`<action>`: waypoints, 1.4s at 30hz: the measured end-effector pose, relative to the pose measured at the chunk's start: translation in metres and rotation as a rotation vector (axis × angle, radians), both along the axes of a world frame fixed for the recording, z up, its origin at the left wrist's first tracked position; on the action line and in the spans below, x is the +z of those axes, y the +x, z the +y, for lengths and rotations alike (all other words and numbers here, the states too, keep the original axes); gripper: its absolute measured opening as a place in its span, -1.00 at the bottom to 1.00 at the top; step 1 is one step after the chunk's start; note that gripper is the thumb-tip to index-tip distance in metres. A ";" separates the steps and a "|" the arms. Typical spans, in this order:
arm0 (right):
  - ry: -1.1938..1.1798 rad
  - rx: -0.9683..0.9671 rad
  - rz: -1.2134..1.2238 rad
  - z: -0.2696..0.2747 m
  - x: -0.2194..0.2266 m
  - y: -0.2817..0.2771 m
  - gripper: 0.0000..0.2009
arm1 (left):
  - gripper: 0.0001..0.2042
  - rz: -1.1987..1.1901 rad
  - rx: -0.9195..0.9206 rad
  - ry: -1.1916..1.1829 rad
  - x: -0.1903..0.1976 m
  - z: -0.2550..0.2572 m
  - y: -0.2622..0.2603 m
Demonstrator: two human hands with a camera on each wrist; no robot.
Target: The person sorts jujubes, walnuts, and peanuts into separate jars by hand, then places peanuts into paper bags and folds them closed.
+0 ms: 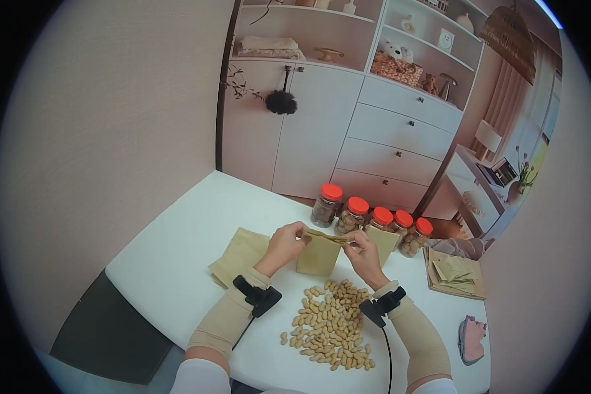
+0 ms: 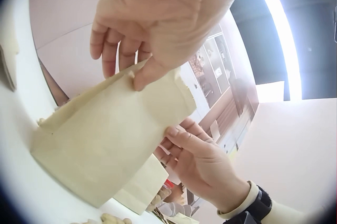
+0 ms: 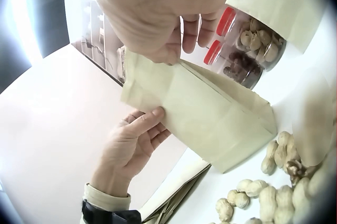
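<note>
Head view: upright tan paper bag (image 1: 317, 257), top edge in the pinch of left hand (image 1: 284, 247) and right hand (image 1: 365, 257)

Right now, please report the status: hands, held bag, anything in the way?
Left hand, right hand: both pinching paper bag near top. Bag upright. Loose peanuts on near side, nothing visibly blocking.

Arms of the wearer. Left grip (image 1: 285, 247) and right grip (image 1: 365, 256): bare. Forearms: beige, close-fitting left sleeve (image 1: 218, 323) and right sleeve (image 1: 421, 335), each parted by a bare strip from a white upper sleeve (image 1: 200, 379). Wrists: angular black left mount (image 1: 264, 301) and right mount (image 1: 375, 311), strapped over the beige fabric; thin black left cable (image 1: 243, 333) and right cable (image 1: 389, 354), the latter curving toward the near edge of the table (image 1: 171, 226)
</note>
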State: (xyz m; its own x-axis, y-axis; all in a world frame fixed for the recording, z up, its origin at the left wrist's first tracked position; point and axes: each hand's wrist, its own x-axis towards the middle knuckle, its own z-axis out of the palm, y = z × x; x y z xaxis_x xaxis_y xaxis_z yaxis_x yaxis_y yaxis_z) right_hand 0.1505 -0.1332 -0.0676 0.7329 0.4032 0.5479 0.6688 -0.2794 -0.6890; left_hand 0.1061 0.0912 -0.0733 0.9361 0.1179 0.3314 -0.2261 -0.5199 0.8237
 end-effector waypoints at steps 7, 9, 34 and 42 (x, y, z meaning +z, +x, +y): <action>-0.274 -0.068 -0.390 -0.004 0.012 -0.012 -0.85 | -0.81 -0.050 -0.216 -0.384 -0.008 0.015 0.007; -0.418 -0.107 -0.428 -0.003 0.014 -0.019 -0.81 | -0.74 0.023 -0.154 -0.408 -0.005 0.013 0.008; -0.696 -0.243 -0.183 0.004 0.062 0.033 -0.81 | -0.74 -0.201 -0.158 0.406 0.015 -0.034 -0.030; -0.867 -0.251 -0.315 -0.008 0.043 0.070 -0.86 | -0.69 0.049 -0.307 0.512 0.013 -0.034 -0.031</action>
